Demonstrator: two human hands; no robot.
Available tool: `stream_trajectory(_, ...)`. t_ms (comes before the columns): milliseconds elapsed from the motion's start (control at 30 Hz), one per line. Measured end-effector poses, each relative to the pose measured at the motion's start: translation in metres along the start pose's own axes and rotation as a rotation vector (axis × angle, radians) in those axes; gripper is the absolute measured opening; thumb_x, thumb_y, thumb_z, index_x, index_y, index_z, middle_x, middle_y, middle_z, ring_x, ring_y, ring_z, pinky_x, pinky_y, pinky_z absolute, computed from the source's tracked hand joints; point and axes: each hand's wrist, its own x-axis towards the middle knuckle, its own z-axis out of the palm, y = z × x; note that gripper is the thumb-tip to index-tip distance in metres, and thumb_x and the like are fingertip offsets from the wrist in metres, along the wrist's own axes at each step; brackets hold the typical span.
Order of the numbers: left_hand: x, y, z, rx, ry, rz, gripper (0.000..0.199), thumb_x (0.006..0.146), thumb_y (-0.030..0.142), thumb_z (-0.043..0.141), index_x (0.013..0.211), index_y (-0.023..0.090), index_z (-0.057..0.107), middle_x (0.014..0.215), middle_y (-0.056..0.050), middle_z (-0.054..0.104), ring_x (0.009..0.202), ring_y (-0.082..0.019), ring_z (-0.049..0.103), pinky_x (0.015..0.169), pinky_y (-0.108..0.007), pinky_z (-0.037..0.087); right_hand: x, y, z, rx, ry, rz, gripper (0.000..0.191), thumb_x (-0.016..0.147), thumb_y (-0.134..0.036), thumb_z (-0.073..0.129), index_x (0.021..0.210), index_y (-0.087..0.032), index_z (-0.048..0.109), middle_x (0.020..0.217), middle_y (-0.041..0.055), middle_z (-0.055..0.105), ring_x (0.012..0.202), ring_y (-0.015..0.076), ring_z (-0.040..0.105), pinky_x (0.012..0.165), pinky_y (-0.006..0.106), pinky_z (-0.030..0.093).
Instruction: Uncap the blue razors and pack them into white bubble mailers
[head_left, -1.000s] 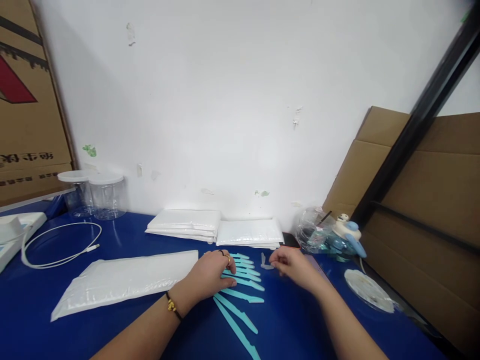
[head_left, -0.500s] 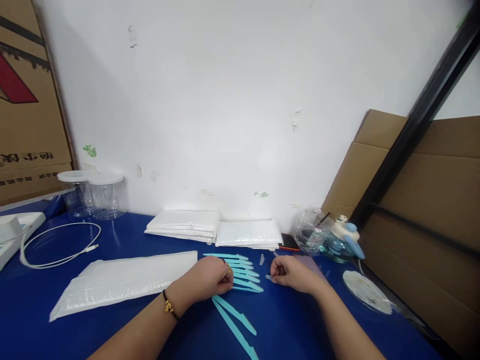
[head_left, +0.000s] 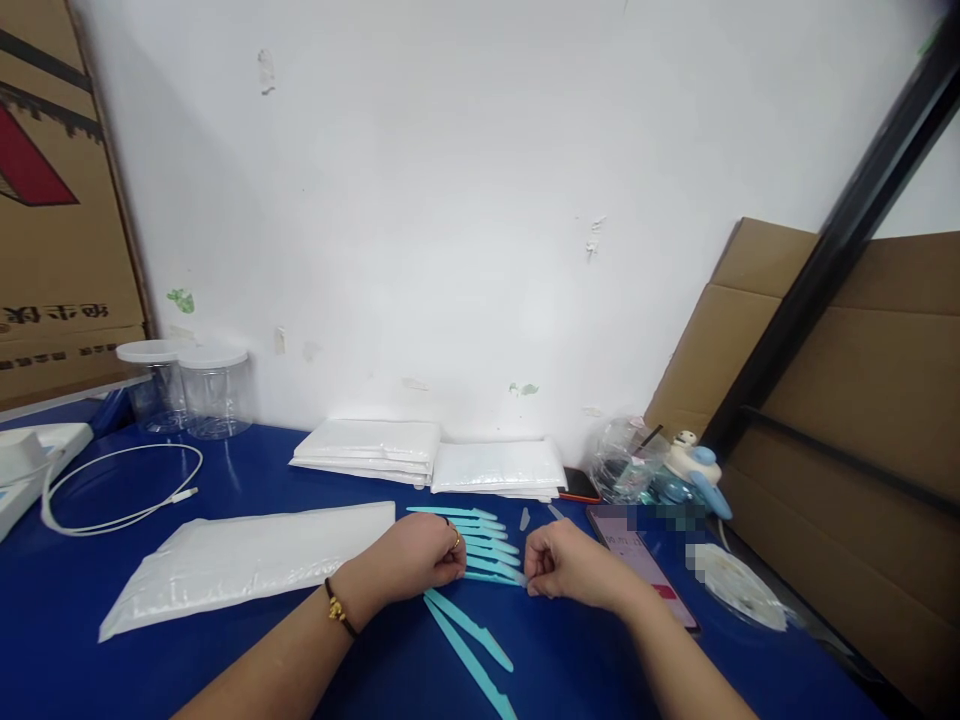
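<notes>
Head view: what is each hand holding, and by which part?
The left hand holds a turquoise tool by its handle section, tip exposed. The right hand pinches a translucent piece at that tip by its outer end.

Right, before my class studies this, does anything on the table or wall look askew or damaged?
Mildly, yes. Two turquoise eyebrow razors slant steeply, breaking from the tighter row of razors beyond. The white wall carries scuffed patches, some green, as if something had been peeled away. No spill shows.
</notes>
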Motion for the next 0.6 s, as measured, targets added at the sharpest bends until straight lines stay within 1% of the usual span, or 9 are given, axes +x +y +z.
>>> stream_trajectory(100, 0.001, 0.0, 0.002, 0.007, -0.002, 0.016, 0.014, 0.076, 0.021, 0.052, 0.071, 0.022, 0.065, 0.072, 0.002, 0.067, 0.065, -0.013, 0.057, 0.059, -0.021, 0.037, 0.003, -0.004, 0.008, 0.02, 0.013, -0.033, 0.005, 0.066, -0.018, 0.067, 0.068, -0.016, 0.064, 0.056, -0.0024, 0.06, 0.053, 0.0106, 0.057, 0.049, 0.017, 0.04)
stream_trajectory(200, 0.002, -0.001, 0.006, 0.02, 0.004, 0.036, 0.013, 0.076, 0.02, 0.052, 0.074, 0.022, 0.065, 0.075, 0.002, 0.067, 0.068, -0.013, 0.058, 0.061, -0.022, 0.037, 0.004, -0.011, 0.014, 0.04, 0.01, -0.078, 0.004, 0.067, -0.019, 0.065, 0.069, -0.016, 0.064, 0.057, -0.0019, 0.061, 0.054, 0.0111, 0.057, 0.05, 0.018, 0.041)
stream_trajectory(300, 0.003, -0.001, 0.009, 0.04, 0.011, 0.017, 0.014, 0.079, 0.022, 0.052, 0.077, 0.022, 0.066, 0.076, 0.001, 0.067, 0.07, -0.014, 0.058, 0.064, -0.023, 0.038, 0.005, -0.009, 0.012, 0.028, 0.018, -0.099, 0.006, 0.071, -0.022, 0.061, 0.071, -0.016, 0.065, 0.058, -0.0011, 0.062, 0.054, 0.0118, 0.058, 0.051, 0.018, 0.042)
stream_trajectory(333, 0.004, 0.0, 0.008, 0.048, 0.023, 0.004, 0.014, 0.079, 0.023, 0.052, 0.079, 0.023, 0.066, 0.079, 0.0, 0.068, 0.073, -0.015, 0.059, 0.066, -0.024, 0.039, 0.006, -0.006, 0.009, 0.011, 0.053, -0.097, 0.009, 0.074, -0.023, 0.059, 0.073, -0.016, 0.065, 0.059, -0.0008, 0.062, 0.054, 0.012, 0.058, 0.051, 0.019, 0.043)
stream_trajectory(367, 0.003, 0.001, 0.007, 0.054, 0.042, -0.008, 0.013, 0.08, 0.024, 0.054, 0.082, 0.023, 0.066, 0.082, 0.0, 0.068, 0.076, -0.016, 0.059, 0.069, -0.025, 0.039, 0.007, -0.002, 0.005, -0.02, 0.118, -0.089, 0.012, 0.076, -0.024, 0.057, 0.074, -0.017, 0.065, 0.06, -0.0003, 0.063, 0.054, 0.0123, 0.058, 0.051, 0.02, 0.043)
stream_trajectory(433, 0.002, 0.004, 0.002, 0.047, 0.076, -0.017, 0.012, 0.078, 0.024, 0.057, 0.086, 0.024, 0.066, 0.088, 0.0, 0.068, 0.082, -0.017, 0.059, 0.074, -0.026, 0.039, 0.011, 0.008, -0.004, -0.131, 0.321, -0.066, 0.016, 0.079, -0.025, 0.053, 0.075, -0.017, 0.066, 0.065, 0.0014, 0.065, 0.057, 0.0138, 0.059, 0.055, 0.022, 0.043)
stream_trajectory(500, 0.0, 0.006, -0.003, 0.002, 0.071, 0.008, 0.011, 0.076, 0.025, 0.061, 0.086, 0.025, 0.067, 0.089, 0.001, 0.067, 0.083, -0.016, 0.058, 0.072, -0.024, 0.04, 0.016, 0.016, -0.009, -0.262, 0.5, -0.047, 0.02, 0.08, -0.024, 0.05, 0.074, -0.017, 0.068, 0.069, 0.0035, 0.066, 0.063, 0.016, 0.059, 0.061, 0.024, 0.043)
stream_trajectory(533, -0.001, 0.007, -0.005, -0.029, 0.046, 0.031, 0.01, 0.075, 0.027, 0.064, 0.084, 0.026, 0.068, 0.087, 0.002, 0.066, 0.08, -0.015, 0.058, 0.069, -0.023, 0.04, 0.019, 0.019, -0.01, -0.309, 0.545, -0.044, 0.021, 0.08, -0.025, 0.05, 0.075, -0.017, 0.068, 0.072, 0.0044, 0.066, 0.067, 0.0169, 0.059, 0.064, 0.025, 0.043)
stream_trajectory(600, -0.003, 0.007, -0.006, -0.091, -0.03, 0.078, 0.012, 0.071, 0.033, 0.069, 0.081, 0.027, 0.07, 0.081, 0.003, 0.066, 0.075, -0.014, 0.058, 0.062, -0.021, 0.039, 0.026, 0.02, -0.006, -0.368, 0.556, -0.038, 0.022, 0.082, -0.027, 0.05, 0.08, -0.016, 0.069, 0.078, 0.006, 0.066, 0.072, 0.018, 0.06, 0.069, 0.026, 0.043)
